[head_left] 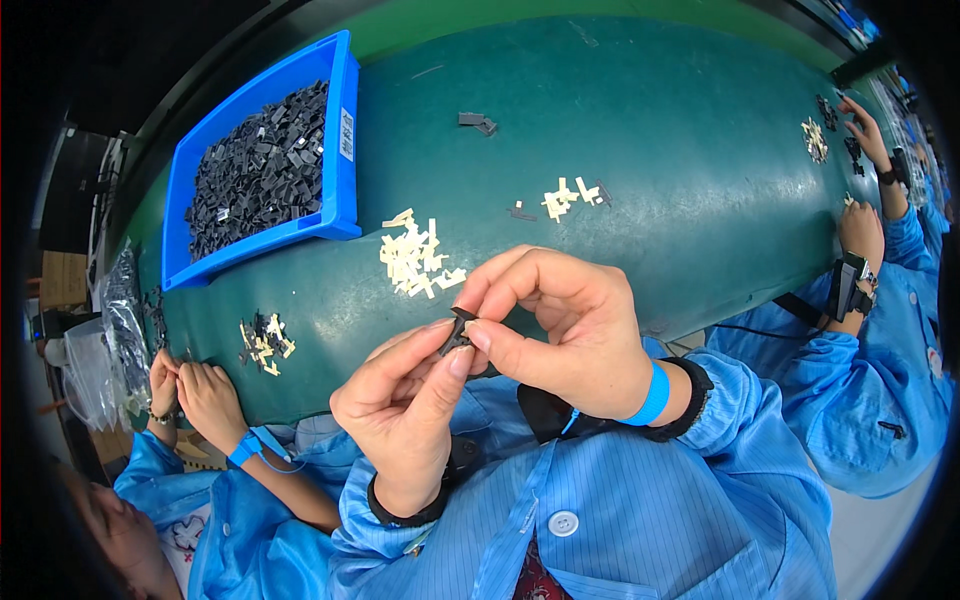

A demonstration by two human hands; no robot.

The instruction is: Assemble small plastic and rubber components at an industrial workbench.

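Note:
A small black plastic part point(459, 322) is pinched between my two hands, above the near edge of the green table. My left hand point(405, 400) grips its lower end with thumb and fingers. From the right, my right hand point(560, 325) holds the upper end between thumb and forefinger. Fingers cover much of the part, so its full shape is hidden. Just beyond my hands lies a pile of small cream plastic pieces point(412, 255). A smaller group of cream pieces point(570, 198) with a few dark ones sits farther right.
A blue bin point(345, 190) full of dark plastic parts stands at the far left on the green table point(660, 130). A few dark parts point(478, 122) lie toward the back. Co-workers' hands point(205, 395) work at left and others point(862, 235) at right, beside their own piles.

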